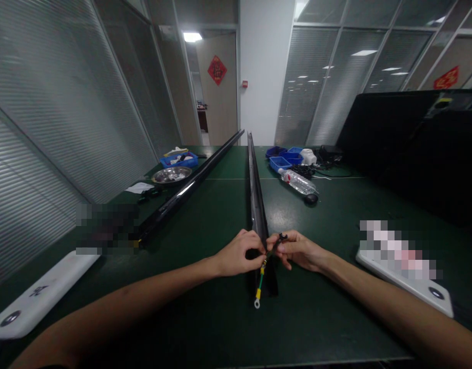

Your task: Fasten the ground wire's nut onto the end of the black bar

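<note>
A long black channel-shaped bar point(256, 195) runs away from me down the middle of the table, its near end under my hands. My left hand point(241, 252) is closed in a pinch at that end, thumb and forefinger meeting at a short green wire point(260, 281). Yellow sleeves mark the wire, and a metal ring terminal point(256, 304) hangs at its lower end. Opposite, my right hand point(299, 250) pinches a thin black piece point(282, 237) with a small forked tip. The fingertips nearly touch, hiding where wire and black piece meet.
A second black bar point(193, 185) lies diagonally on the left. Beyond it are a metal dish point(172, 175) and a blue tray point(180, 160). On the right are a plastic bottle point(298, 182), blue bins point(280, 163) and a white device point(409, 281). Another white device point(47, 292) lies left.
</note>
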Tool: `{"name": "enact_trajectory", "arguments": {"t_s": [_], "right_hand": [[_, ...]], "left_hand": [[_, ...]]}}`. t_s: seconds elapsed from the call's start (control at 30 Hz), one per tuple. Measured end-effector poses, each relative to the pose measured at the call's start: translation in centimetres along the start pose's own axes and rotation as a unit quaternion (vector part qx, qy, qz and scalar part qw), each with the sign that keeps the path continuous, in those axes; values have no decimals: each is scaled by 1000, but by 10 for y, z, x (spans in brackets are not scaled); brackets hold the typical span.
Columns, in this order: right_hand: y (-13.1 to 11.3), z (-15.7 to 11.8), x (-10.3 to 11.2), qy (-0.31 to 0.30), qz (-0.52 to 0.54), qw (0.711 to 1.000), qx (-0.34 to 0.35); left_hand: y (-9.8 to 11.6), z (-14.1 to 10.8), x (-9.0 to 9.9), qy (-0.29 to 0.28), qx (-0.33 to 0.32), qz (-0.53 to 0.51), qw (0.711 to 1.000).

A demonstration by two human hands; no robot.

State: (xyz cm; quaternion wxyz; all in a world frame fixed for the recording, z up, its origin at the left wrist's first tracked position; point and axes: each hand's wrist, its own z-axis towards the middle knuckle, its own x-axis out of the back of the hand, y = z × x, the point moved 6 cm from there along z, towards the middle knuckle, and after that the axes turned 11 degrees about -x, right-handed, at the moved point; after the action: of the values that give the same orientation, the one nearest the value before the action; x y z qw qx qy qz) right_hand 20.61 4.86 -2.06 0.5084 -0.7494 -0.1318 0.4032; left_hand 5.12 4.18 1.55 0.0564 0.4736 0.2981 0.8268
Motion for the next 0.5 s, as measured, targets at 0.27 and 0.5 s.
{"name": "enact_trajectory", "arguments": {"t_s": [0.27, 0.5], "right_hand": [[0, 1, 1, -2, -3, 1000, 9], [0, 0, -2, -5, -36, 999, 19]], "left_hand": [[1, 0, -1, -21, -1, 5, 1000], [6, 1, 1, -26, -10, -2, 1000]]}}
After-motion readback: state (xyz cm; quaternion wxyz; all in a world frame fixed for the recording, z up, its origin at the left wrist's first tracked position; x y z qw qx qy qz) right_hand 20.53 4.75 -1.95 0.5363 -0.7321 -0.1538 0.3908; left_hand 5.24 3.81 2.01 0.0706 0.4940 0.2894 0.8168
